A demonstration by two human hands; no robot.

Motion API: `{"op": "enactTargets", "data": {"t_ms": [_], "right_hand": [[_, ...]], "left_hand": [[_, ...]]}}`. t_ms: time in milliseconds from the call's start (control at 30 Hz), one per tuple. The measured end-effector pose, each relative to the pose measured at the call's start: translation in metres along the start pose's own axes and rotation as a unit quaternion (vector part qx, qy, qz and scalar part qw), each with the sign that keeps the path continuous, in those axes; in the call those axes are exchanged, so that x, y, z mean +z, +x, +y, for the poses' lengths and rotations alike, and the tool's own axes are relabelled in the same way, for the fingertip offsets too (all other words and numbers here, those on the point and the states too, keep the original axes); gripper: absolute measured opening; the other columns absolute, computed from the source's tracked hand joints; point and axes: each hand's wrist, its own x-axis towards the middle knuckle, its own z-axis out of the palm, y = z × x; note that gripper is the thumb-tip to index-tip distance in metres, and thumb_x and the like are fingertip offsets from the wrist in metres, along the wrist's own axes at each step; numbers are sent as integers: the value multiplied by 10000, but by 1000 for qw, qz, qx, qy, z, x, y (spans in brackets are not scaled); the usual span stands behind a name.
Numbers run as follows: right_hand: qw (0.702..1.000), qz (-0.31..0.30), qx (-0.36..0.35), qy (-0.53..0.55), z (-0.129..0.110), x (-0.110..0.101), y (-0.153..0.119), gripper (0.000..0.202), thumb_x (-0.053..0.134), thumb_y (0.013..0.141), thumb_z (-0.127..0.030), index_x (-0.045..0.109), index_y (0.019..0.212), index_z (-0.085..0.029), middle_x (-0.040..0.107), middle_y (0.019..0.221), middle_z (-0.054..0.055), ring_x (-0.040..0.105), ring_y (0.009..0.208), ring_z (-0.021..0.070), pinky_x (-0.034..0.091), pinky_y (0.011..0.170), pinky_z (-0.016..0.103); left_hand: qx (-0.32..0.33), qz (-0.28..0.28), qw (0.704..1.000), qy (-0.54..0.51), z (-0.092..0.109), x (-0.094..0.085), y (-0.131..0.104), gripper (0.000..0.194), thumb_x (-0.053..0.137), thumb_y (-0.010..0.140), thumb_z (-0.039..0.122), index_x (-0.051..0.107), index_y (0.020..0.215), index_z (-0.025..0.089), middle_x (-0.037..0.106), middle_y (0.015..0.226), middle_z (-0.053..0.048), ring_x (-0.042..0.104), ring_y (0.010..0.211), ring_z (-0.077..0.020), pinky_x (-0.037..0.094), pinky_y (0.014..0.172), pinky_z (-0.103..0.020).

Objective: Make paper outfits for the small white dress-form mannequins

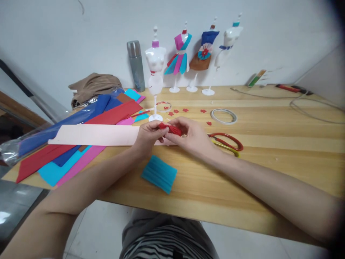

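A gathered strip of red crepe paper (174,130) is pinched between both my hands above the table. My left hand (149,135) grips its left end with thumb and fingers, and my right hand (190,133) holds the right end. Under the hands runs a long pale pink crepe paper strip (99,135). A teal crepe paper piece (159,173) lies flat nearer to me. To the right, partly hidden by my right forearm, are scissors with red and yellow handles (229,142). A white mini mannequin (155,68) stands just beyond my hands.
Coloured crepe sheets (107,117) pile up at the left. Three more mannequins, one in a pink and teal dress (181,54), stand along the wall beside a thermos (136,66). Small red paper flowers (185,110) and a tape roll (224,116) lie mid-table. A cable (264,96) trails at the right.
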Motion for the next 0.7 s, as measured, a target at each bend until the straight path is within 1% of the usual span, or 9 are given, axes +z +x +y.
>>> {"op": "enactTargets", "data": {"t_ms": [67,100,267,433,567,667,700], "right_hand": [[999,41,-4,-7,3,1,0,186,690,786,-388,645,871,-229,705,846,28,648,753,193,506,652,327],[999,52,-4,-5,3,1,0,163,692,778,-368,638,831,-224,700,816,26,640,732,188,494,640,320],[998,51,-14,16,-1,-5,-1,120,647,773,-298,594,709,-212,661,696,12,600,637,160,454,597,302],[998,54,-8,29,0,-8,-2,162,648,767,-315,592,654,-214,675,677,24,588,626,162,444,600,309],[998,67,-12,16,4,-9,-3,135,653,750,-275,612,639,-213,668,645,12,561,584,145,410,558,292],[998,68,-4,10,6,-10,-4,151,665,749,-303,614,641,-210,658,633,12,565,579,150,404,545,291],[998,63,-4,8,6,-10,-5,158,667,751,-310,616,640,-210,655,628,13,567,578,153,404,544,294]], "left_hand": [[1,10,1000,3,-1,1,-1,122,763,652,269,718,679,159,641,639,17,506,544,-58,427,481,-181],[0,12,1000,3,-2,1,-1,119,761,649,268,718,676,160,638,636,16,508,549,-60,427,480,-181],[-12,-2,1000,3,-6,1,-2,116,758,672,258,741,745,170,622,593,25,525,547,-64,440,494,-182],[-33,-17,999,-18,-5,2,-2,167,767,677,278,731,785,157,643,601,21,539,530,-62,439,488,-186],[-62,-51,997,-9,-6,0,-1,273,799,631,255,679,849,144,671,664,16,570,547,-66,458,506,-187],[-69,-75,995,14,-8,-2,0,386,811,622,227,623,954,167,682,715,29,596,539,-76,449,487,-188],[-68,-81,994,23,-8,-3,0,400,812,623,223,607,962,173,679,710,34,594,523,-76,446,480,-190]]}}
